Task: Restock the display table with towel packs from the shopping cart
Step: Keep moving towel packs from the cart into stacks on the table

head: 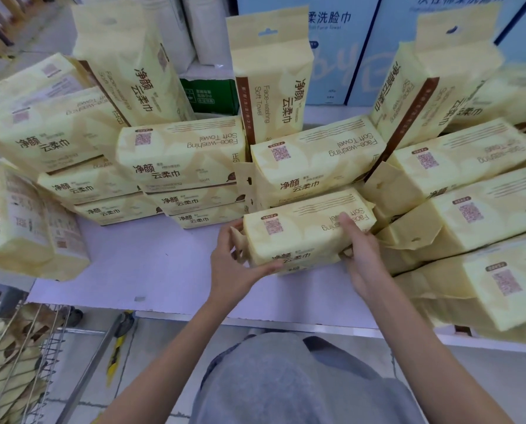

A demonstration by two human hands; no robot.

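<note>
**Item:** face-towel pack [307, 234], yellow soft-film wrap, lying flat with its long side across.

**Hold:** both hands are on it.
- Left hand [240, 264] grips the L end, fingers wrapped round the end flap, thumb along the front lower edge.
- Right hand [362, 261] grips the R end, thumb pressed on the top face, fingers curled under.

**Position:**
- The pack is low over the display surface [148, 264]. It seems to sit on a second pack [292, 268], whose label strip shows just below its front edge (contact not confirmable).
- A stack of like packs [313, 166] stands directly behind the pack, touching or nearly so.
- The shopping cart [26, 347] is well to the L of the pack and nearer the person, with more packs inside.

**Handling, est.:**
- Light and compressible, with no rigid frame. Not fragile.
- The film looks slick, so a one-hand pinch on a flat face would prob. slip.
- Best hold is at both short ends, squeezing inward, as here.
- The end flap is the weak pt, so avoid hauling on it.
- Needs a flat, even set-down, or the soft packs will lean.
</note>
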